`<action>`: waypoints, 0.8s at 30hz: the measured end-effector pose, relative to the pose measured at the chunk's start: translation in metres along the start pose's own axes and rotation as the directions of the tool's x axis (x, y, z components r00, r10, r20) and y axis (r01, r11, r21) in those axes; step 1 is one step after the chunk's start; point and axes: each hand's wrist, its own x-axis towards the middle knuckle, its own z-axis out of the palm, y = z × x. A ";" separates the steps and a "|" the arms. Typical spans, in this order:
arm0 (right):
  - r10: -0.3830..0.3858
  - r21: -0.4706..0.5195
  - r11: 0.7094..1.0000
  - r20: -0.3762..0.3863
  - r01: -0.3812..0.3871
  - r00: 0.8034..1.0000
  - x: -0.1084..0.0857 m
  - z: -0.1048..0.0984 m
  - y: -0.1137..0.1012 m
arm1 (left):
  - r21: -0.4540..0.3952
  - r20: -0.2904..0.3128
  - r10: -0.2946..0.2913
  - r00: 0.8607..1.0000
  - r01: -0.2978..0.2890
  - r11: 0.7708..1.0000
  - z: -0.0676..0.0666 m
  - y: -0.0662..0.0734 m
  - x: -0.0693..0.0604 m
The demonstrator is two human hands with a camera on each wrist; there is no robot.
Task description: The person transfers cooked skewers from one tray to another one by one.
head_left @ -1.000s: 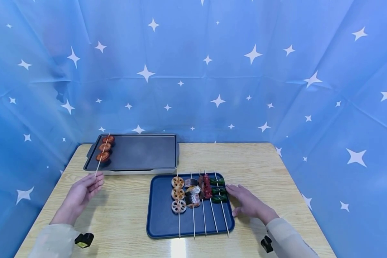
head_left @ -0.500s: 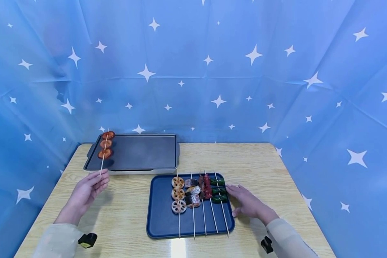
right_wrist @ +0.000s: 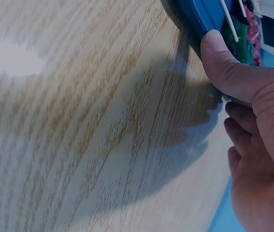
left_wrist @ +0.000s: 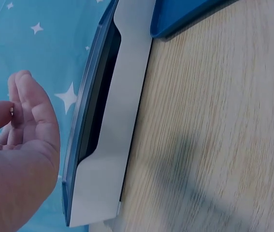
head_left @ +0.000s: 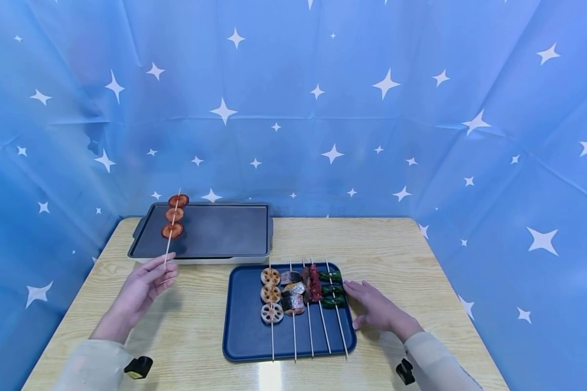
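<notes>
My left hand (head_left: 144, 285) pinches the lower end of a wooden skewer (head_left: 174, 215) threaded with three reddish-brown round pieces. The skewer is raised over the left part of a dark flat griddle (head_left: 225, 231). In the left wrist view, thumb and index finger of the left hand (left_wrist: 30, 145) meet on the stick's end; the food is outside that view. My right hand (head_left: 379, 307) lies at the right edge of a blue tray (head_left: 247, 336), fingers extended. From the right wrist, the thumb (right_wrist: 216, 43) appears to touch the tray's rim.
Several skewers lie side by side on the tray: lotus root slices (head_left: 270, 294), fish pieces (head_left: 292, 301), a narrow brown meat one, red meat (head_left: 315, 282) and green peppers (head_left: 332, 289). A wooden table (head_left: 191, 326) carries everything. Behind hangs a blue star-patterned curtain (head_left: 293, 136).
My left hand has moved right and slightly up, lifting the skewer with the reddish-brown pieces away from the griddle's left end. The right hand and the tray have stayed put.
</notes>
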 end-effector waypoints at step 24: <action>0.007 0.002 1.000 0.007 -0.007 1.000 -0.001 -0.002 -0.002 | 0.293 0.091 -0.147 0.985 0.115 0.949 0.042 -0.011 -0.003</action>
